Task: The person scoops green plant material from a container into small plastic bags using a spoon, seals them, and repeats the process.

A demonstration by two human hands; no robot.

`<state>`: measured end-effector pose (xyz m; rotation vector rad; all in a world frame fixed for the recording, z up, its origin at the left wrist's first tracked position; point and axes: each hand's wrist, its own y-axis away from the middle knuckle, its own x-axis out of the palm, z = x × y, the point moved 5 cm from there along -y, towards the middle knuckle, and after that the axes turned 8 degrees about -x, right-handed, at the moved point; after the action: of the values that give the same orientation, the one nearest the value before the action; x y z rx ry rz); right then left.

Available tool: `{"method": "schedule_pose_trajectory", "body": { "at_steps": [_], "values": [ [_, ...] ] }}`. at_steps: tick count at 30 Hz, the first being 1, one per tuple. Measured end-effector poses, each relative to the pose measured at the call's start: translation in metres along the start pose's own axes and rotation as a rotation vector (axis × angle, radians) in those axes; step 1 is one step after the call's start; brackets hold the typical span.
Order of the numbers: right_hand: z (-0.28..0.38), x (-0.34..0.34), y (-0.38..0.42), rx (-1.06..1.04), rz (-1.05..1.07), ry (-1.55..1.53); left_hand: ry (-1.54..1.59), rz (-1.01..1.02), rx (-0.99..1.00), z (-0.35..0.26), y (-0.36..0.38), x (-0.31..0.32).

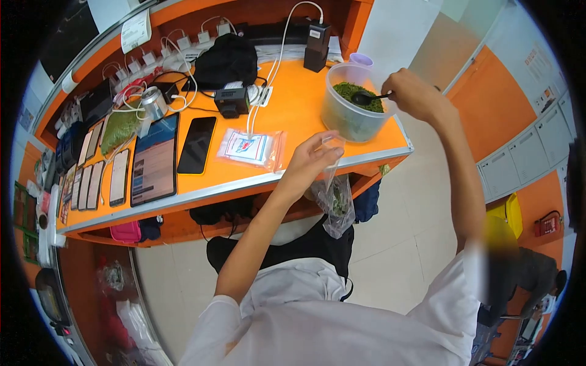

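Observation:
My right hand is closed on the handle of a black spoon, whose bowl rests in green leafy material inside a clear plastic tub. The tub stands at the right end of the orange table. Just left of the tub and at the table's front edge, my left hand grips the top of a small clear plastic bag. Below it hangs a larger clear bag with some green material in it; what holds that one up is hidden.
A pack of small zip bags, a black phone, a tablet and several phones lie leftward. Behind are a black box, a can, cables, a black cloth and a purple cup. A blurred person is at right.

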<state>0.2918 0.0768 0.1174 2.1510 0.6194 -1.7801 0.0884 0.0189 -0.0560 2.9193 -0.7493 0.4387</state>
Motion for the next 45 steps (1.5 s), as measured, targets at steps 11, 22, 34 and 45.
{"method": "schedule_pose_trajectory", "body": {
  "at_steps": [11, 22, 34, 45],
  "values": [
    [0.019, 0.007, -0.011, 0.081, 0.034, 0.046, 0.000, 0.045, 0.004, 0.003, -0.010, 0.014],
    [0.025, 0.000, -0.009, -0.007, 0.109, -0.066, -0.037, 0.022, 0.059, 0.012, -0.013, 0.013],
    [0.014, 0.013, -0.030, -0.249, 0.059, -0.331, -0.078, -0.030, 0.083, 0.014, -0.024, 0.006],
    [-0.002, 0.031, -0.033, -0.159, 0.171, -0.570, -0.182, -0.080, 0.063, 0.008, -0.017, 0.009]
  ]
}}
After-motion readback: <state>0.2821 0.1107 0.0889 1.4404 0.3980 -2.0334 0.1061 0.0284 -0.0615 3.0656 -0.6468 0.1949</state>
